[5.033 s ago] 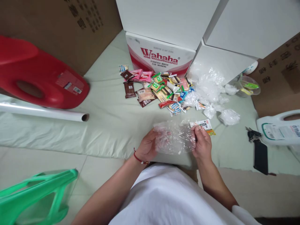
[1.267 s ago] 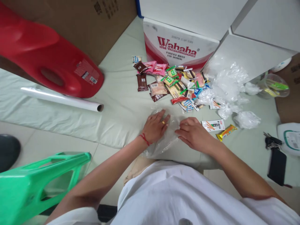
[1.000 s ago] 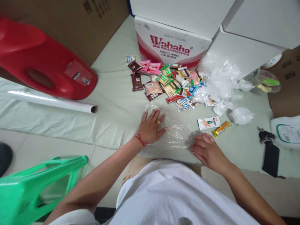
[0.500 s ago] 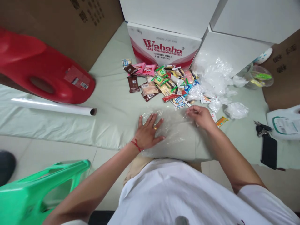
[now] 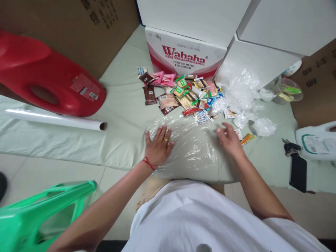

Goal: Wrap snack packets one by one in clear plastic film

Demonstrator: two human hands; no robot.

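Note:
A thin clear plastic film (image 5: 191, 147), creased and shiny, lies spread on the pale green cloth in front of me; whether it is a single sheet or a flat bag I cannot tell. My left hand (image 5: 159, 147) rests flat on its left part, fingers spread. Just off the film's right edge is my right hand (image 5: 231, 140), its fingers loosely bent and apart, with nothing visible in them. Beyond the film lies a heap of small wrapped snacks (image 5: 183, 96). An orange snack packet (image 5: 247, 139) lies to the right of my right hand.
Crumpled clear plastic (image 5: 241, 87) is piled at the back right, before white boxes and a Wahaba-style water carton (image 5: 183, 57). At left are a red jug (image 5: 52, 80), a white roll (image 5: 57, 119) and a green stool (image 5: 49, 213). Keys, a black phone-like object (image 5: 298, 173) and a white jug (image 5: 319, 141) are right.
My left hand has slid left over the film, which now lies wider and smoother. My right hand has moved right and slightly toward me, its fingers opening off the film's edge.

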